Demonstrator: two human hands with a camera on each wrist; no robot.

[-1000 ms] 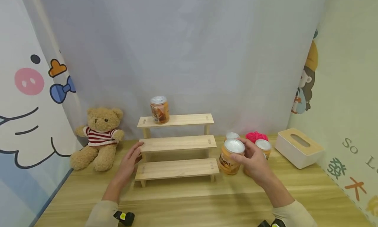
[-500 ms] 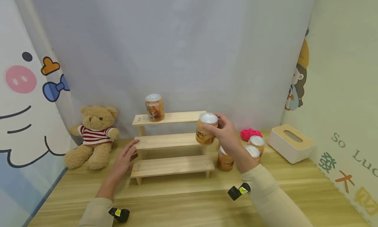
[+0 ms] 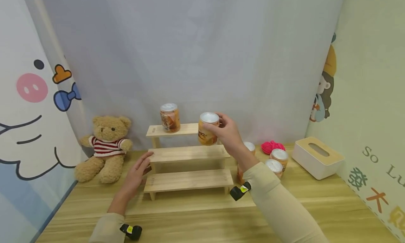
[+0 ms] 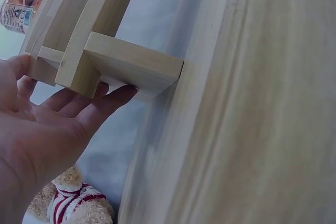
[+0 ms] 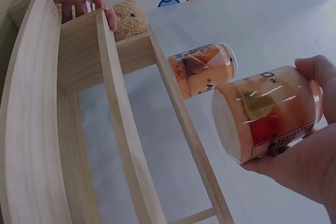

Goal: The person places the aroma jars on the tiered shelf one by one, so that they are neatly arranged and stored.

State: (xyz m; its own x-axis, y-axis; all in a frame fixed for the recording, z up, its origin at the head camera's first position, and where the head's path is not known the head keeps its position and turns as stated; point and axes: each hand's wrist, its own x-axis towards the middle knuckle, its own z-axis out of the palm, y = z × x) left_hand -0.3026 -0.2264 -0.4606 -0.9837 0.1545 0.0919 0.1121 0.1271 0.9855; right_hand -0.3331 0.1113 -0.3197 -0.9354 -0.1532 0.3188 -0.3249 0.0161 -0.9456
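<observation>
My right hand (image 3: 225, 130) grips an orange-labelled can (image 3: 208, 129) with a silver lid, thumb on its near side and fingers behind. The can is upright in the head view, overlapping the right part of the top tier of a three-tier wooden stand (image 3: 190, 154). In the right wrist view the bottom of the held can (image 5: 265, 114) shows, apart from the top board. A matching can (image 3: 169, 118) stands on the top tier's left part. My left hand (image 3: 134, 176) holds the stand's left end; its fingers (image 4: 97, 106) lie against the board ends and supports.
Several more cans (image 3: 280, 158) stand on the table (image 3: 196, 225) right of the stand, partly hidden by my right arm. Behind them lies pink yarn (image 3: 272, 146). A white tissue box (image 3: 317, 158) is farther right. A teddy bear (image 3: 109, 148) sits left of the stand.
My right hand has lifted the can from beside the stand and carried it up and left to the top tier's right part. My left hand has stayed at the stand's left end.
</observation>
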